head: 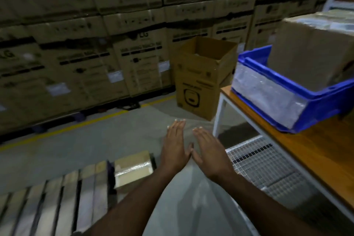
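L hand (175, 147), R hand (208, 151) flat, fingers straight, empty, thumbs touching; table (316, 149) rt.

**What the view keeps back**

Blur smears most of the print on the stacked brown cardboard cartons (80, 59), and their white labels cannot be read. The open brown cardboard box (201, 74) on the floor hides its inside behind its own walls. Near the far left corner of the orange wooden tabletop (316, 151), the blue plastic bin (314, 109) runs off the right picture edge. A tall taped cardboard box (306, 51) covers its inside. The grey slatted pallet (57, 201) is cut off at the bottom left. The left hand (175, 149) and right hand (208, 151) face palm down, so the palms are unseen.
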`<state>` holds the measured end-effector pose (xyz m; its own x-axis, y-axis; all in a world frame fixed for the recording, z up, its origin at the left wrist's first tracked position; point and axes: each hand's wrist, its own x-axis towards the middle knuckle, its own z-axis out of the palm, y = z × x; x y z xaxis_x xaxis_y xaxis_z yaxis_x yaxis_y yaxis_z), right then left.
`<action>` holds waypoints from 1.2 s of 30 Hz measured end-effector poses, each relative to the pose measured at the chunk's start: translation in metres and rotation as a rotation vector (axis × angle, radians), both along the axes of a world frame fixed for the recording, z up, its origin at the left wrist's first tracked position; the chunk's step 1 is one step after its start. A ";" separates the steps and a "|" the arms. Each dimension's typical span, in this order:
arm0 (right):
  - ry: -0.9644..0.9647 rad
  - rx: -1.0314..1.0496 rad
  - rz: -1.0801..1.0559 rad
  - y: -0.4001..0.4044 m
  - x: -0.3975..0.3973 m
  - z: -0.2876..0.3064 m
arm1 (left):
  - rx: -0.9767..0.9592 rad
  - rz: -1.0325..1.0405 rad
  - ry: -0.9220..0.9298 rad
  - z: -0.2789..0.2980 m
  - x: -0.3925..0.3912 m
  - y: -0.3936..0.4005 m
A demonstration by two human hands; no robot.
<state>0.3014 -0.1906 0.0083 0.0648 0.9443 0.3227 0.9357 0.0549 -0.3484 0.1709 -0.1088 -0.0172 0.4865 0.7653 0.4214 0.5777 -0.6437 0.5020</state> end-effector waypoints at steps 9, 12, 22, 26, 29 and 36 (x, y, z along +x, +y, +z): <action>0.107 -0.126 0.067 0.093 -0.137 -0.036 | -0.111 0.186 0.047 -0.039 -0.171 0.063; 0.131 -0.170 0.072 0.116 -0.175 -0.042 | -0.155 0.240 0.064 -0.050 -0.212 0.079; 0.112 -0.253 0.140 0.191 -0.237 -0.060 | -0.286 0.412 0.073 -0.076 -0.286 0.123; 0.132 -0.310 0.184 0.235 -0.249 -0.076 | -0.326 0.461 0.114 -0.085 -0.303 0.152; 0.149 -0.341 0.177 0.267 -0.253 -0.094 | -0.368 0.493 0.155 -0.094 -0.310 0.178; 0.204 -0.478 0.162 0.328 -0.252 -0.172 | -0.493 0.547 0.186 -0.156 -0.304 0.236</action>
